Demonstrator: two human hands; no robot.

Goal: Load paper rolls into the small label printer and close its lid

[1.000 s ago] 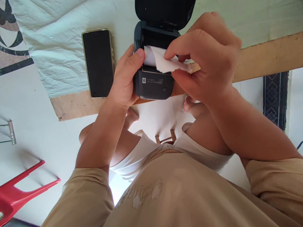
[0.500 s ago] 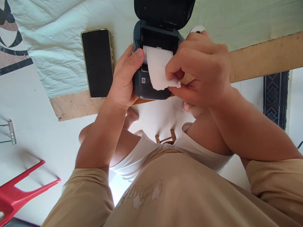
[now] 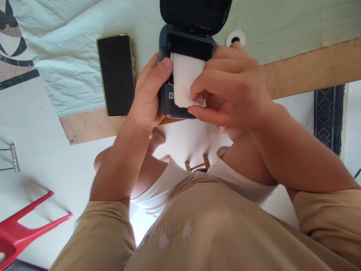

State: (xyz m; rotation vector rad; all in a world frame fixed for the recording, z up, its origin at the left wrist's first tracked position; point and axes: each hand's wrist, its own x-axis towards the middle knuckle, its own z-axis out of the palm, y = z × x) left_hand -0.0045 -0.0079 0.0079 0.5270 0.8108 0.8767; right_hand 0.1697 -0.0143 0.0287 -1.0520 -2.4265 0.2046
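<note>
A small dark receipt printer (image 3: 176, 111) is tilted toward me at the table edge, its black lid (image 3: 196, 15) swung up. My left hand (image 3: 150, 88) grips its left side, thumb over the rim of the paper bay. White receipt paper (image 3: 186, 79) comes out of the bay and hangs over the printer's front. Its torn lower right corner is pinched between the thumb and index finger of my right hand (image 3: 225, 84). The roll inside is mostly hidden by the strip. Just beyond my right fingers lies a small white paper roll (image 3: 235, 37) with a dark core.
A smartphone (image 3: 116, 75) with a dark screen rests left of the printer on the pale green cloth (image 3: 282, 26). Brown board (image 3: 310, 69) shows along the table's front edge. A red plastic stool (image 3: 17, 233) stands on the floor at lower left.
My right hand has moved left with the paper's end, so the strip now lies straighter over the printer's front. The loose roll shows more fully. My left hand has stayed still.
</note>
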